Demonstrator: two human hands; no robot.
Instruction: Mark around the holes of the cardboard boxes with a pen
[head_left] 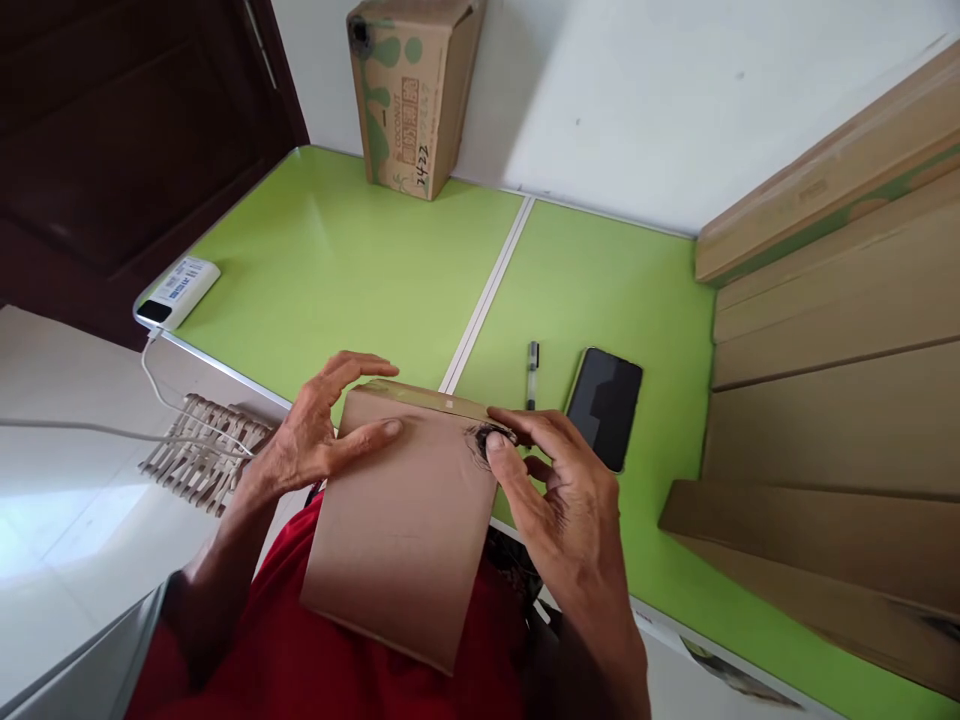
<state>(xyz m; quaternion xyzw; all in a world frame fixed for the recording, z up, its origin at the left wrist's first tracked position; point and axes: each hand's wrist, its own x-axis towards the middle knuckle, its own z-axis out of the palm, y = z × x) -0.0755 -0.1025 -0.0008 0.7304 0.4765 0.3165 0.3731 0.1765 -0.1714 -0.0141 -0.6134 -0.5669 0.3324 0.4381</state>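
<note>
A brown cardboard box [397,520] rests tilted against the red clothing at my lap, its taped top edge by the table's front edge. My left hand [319,430] holds its upper left corner, thumb laid flat on the broad face and index finger stretched out above the top edge. At the upper right corner, my right hand [566,490] pinches the box, the thumb pressed beside a black scribbled patch [482,447], which may be a hole. Whether something small sits between those fingertips is hidden. Just beyond the right fingers lies a pen [532,372], with a dark-screened phone [606,405] beside it.
The green table [322,240] stands against a white wall. A printed carton [401,110] with a blackened corner is at the back. Several cardboard boxes [832,410] line the right side. A white power bank [180,290] with a cable sits far left, above a woven stool [206,450].
</note>
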